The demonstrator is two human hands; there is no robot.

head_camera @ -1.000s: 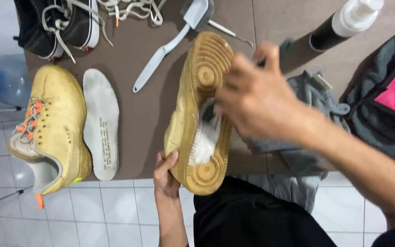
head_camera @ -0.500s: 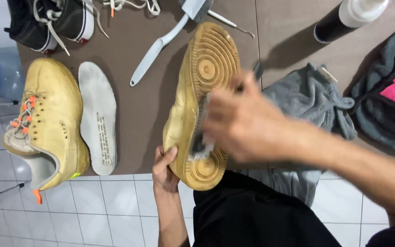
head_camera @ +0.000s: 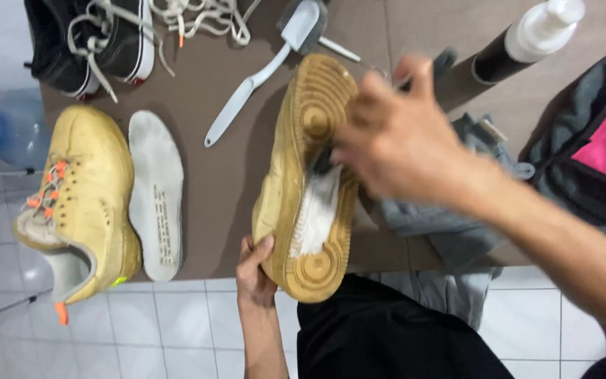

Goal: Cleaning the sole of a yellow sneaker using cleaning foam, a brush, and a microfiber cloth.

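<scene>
A yellow sneaker (head_camera: 296,203) lies sole-up at the near edge of a brown table (head_camera: 226,175). White foam covers the middle of its sole. My left hand (head_camera: 255,270) grips the shoe's heel end from below. My right hand (head_camera: 398,144) is over the sole, closed on a small dark brush (head_camera: 322,163) pressed to the foam; the hand is motion-blurred. The matching yellow sneaker (head_camera: 78,203) with orange lace tips stands upright at the left, with a white insole (head_camera: 156,193) beside it.
A white long-handled brush (head_camera: 261,70) lies at the back centre. A black sneaker (head_camera: 92,42) and loose laces (head_camera: 198,17) are at the back left. A grey cloth (head_camera: 443,210), a dark spray bottle (head_camera: 527,38) and a grey-pink bag (head_camera: 597,154) sit right. White tiled floor lies below.
My right hand has moved back up the sole from the heel end toward the middle with the brush. The left hand keeps its hold on the shoe.
</scene>
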